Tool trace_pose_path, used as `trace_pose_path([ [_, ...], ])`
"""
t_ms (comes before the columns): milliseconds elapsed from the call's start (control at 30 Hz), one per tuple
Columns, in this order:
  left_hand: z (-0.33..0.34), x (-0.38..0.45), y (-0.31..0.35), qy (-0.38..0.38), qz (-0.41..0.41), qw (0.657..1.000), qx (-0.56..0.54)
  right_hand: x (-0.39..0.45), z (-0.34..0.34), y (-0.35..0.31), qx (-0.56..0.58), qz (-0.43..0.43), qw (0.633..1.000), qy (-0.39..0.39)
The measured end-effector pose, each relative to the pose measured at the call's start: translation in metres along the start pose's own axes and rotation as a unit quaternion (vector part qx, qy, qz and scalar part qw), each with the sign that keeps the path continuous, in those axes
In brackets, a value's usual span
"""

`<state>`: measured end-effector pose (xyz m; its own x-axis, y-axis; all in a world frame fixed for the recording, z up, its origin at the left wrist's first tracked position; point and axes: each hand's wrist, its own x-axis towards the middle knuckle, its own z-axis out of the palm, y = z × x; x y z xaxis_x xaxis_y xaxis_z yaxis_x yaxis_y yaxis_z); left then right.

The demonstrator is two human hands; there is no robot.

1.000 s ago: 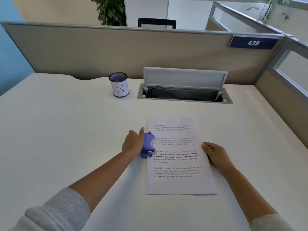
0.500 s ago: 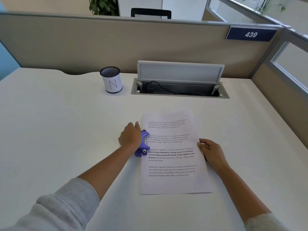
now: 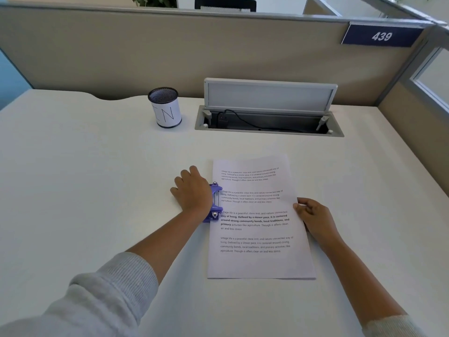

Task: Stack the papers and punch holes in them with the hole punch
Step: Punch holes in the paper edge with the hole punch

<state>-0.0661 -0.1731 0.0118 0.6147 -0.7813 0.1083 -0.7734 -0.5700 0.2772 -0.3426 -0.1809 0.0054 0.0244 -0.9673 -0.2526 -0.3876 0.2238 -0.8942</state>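
Observation:
A stack of printed papers (image 3: 257, 259) lies flat on the white desk (image 3: 85, 190) in front of me. A purple hole punch (image 3: 215, 210) sits on the middle of the stack's left edge, with the paper edge inside its slot. My left hand (image 3: 192, 190) lies over the punch from the left, fingers curled down round its far side, and hides most of it. My right hand (image 3: 313, 217) pinches the stack's right edge, thumb on top, fingers curled.
A mesh pen cup (image 3: 165, 108) marked "N" stands at the back left of the desk. Behind the papers is an open cable tray (image 3: 267, 127) with its lid up. Beige partition walls (image 3: 145, 52) close off the back and right.
My head has tipped down, so everything sits higher in view. My left hand has settled further over the punch. Papers and right hand have stayed put.

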Motion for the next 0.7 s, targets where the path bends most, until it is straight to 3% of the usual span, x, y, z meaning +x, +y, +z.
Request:
trace_pose_path([
  [700, 0.0061, -0.0003, -0.0089, -0.016, 0.0, 1.0, -0.022, -0.0009, 0.0001, -0.0019, -0.023, 0.003, 1.0, 0.005],
])
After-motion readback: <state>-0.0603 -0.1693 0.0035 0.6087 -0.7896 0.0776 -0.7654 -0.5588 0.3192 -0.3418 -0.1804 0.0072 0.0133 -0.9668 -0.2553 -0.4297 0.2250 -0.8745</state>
